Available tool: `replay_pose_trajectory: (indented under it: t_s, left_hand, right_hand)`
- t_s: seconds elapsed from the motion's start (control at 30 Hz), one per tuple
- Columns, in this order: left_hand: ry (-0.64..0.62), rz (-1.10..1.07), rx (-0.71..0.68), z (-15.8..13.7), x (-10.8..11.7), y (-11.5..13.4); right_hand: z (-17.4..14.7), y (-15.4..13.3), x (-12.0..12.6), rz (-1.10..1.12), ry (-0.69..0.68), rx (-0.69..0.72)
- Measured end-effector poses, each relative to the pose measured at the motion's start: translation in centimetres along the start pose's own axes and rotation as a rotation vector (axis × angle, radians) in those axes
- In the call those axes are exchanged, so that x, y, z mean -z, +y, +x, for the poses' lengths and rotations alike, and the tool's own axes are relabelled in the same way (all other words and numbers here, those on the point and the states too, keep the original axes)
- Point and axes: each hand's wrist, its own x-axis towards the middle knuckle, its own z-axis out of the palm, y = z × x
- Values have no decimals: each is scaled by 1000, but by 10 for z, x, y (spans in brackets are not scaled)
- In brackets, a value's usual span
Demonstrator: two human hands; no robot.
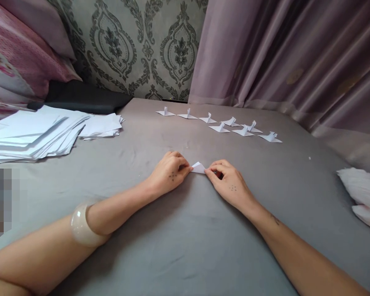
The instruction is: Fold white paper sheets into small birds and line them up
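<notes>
A small folded piece of white paper is stretched between my two hands, low over the grey sheet. My left hand pinches its left corner between thumb and fingers. At the right corner, my right hand has it in a similar pinch. The paper has a roughly triangular outline with a crease near its top. Beyond my hands, several folded white paper figures stand in loose rows, each with flat pointed sides and a raised middle.
On the left lie a large stack of white paper and a smaller pile of paper pieces. A black item rests behind them. Purple curtains hang at the back right. White crumpled cloth lies at the right edge.
</notes>
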Motion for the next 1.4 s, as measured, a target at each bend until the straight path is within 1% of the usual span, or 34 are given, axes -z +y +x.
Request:
replay_pose_trajectory:
  t_s: [0.2, 0.5, 0.8, 1.03, 1.13, 1.23, 1.3, 1.33, 1.4]
  left_hand:
    - [36, 23, 25, 1, -4, 3]
    - [25, 17, 131, 2, -8, 5]
    - [27, 25, 87, 3, -12, -1]
    - [24, 61, 91, 1, -11, -1]
    - [57, 81, 43, -2, -10, -2]
    - [68, 150, -69, -3, -10, -1]
    - [35, 230, -182, -4, -9, 1]
    - [-1, 273, -236, -4, -8, 3]
    - [-101, 361, -306, -6, -6, 8]
  right_hand:
    - [4, -2, -3, -16, 18, -53]
    - [8, 1, -7, -92, 35, -68]
    - [9, 6, -9, -114, -1, -56]
    - [9, 5, -4, -115, -42, -41]
    - [6, 4, -4, -116, -10, 24]
    - [2, 1, -6, -163, 1, 215]
    - [-2, -1, -7, -206, -34, 353]
    - [-3, -2, -7, -229, -52, 400]
    - [-7, -4, -6, -288, -84, 452]
